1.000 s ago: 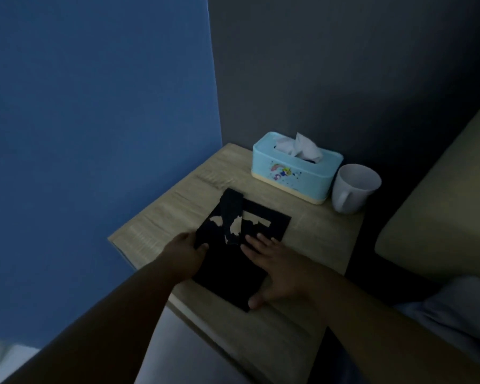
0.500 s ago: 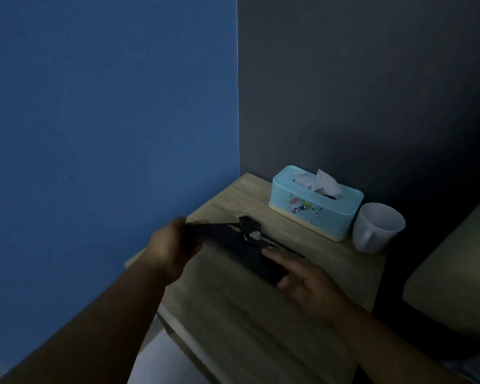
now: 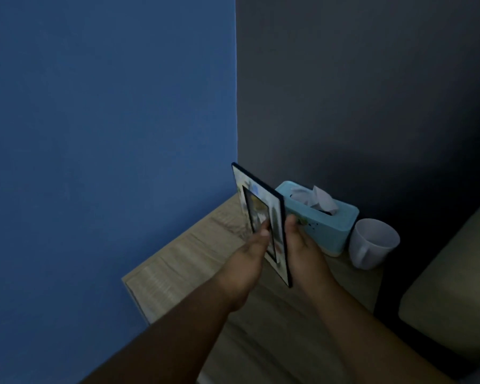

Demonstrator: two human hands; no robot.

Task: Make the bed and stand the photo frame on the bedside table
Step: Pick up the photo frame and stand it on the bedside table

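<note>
Both hands, the left hand [image 3: 248, 252] and right hand [image 3: 302, 245], pinch the photo frame [image 3: 263, 217] upright above the bedside table [image 3: 178, 261], not yet set down; the bed's state is unseen.

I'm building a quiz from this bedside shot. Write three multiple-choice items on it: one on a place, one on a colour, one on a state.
1. Where is the mug?
A. Right of the tissue box
B. Left of the frame
C. On the bed

2. What colour is the tissue box?
A. Red
B. Light blue
C. Black

3. How is the frame now?
A. Flat on the table
B. Leaning on the wall
C. Held upright in both hands

Answers:
1. A: the mug stands on the table just right of the box.
2. B: its body and lid are light blue.
3. C: the left hand and right hand grip it from either side, raised on edge.
</note>
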